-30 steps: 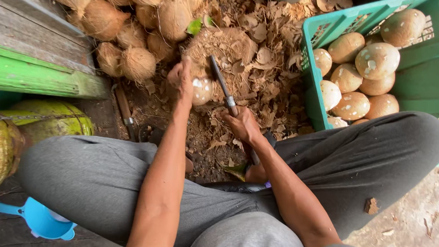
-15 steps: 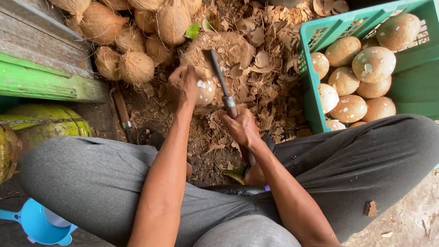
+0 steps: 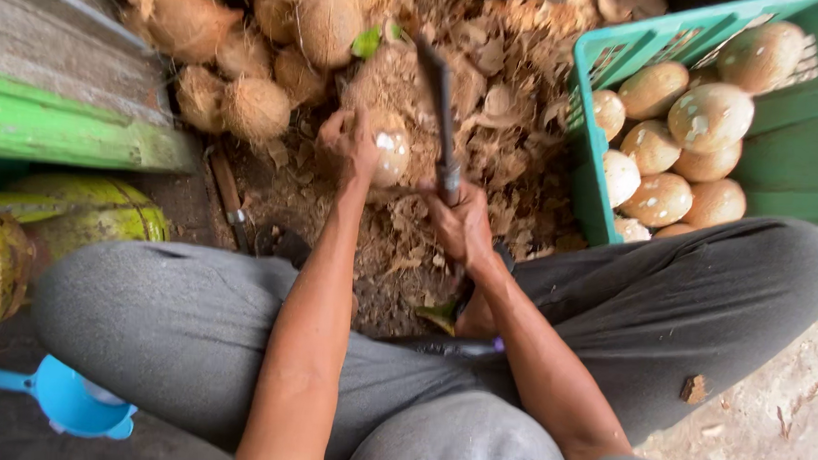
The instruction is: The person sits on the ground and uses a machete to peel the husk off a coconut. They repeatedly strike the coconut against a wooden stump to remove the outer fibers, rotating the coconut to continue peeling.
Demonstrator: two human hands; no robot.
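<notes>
soft even daylight, faint shadows; knife blade (image 3: 438, 93) perhaps motion-blurred.

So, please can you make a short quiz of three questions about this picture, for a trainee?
1. True or false: the left hand holds a partly peeled coconut.
2. What does the right hand grip? A) a blue scoop B) a long knife C) a green leaf
3. Fill in: the peeled coconuts lie in a green ____.

Key
1. True; pale flesh shows on it.
2. B, the long knife, blade pointing away from the person, above the husk scraps.
3. Crate, at the person's right.
</notes>
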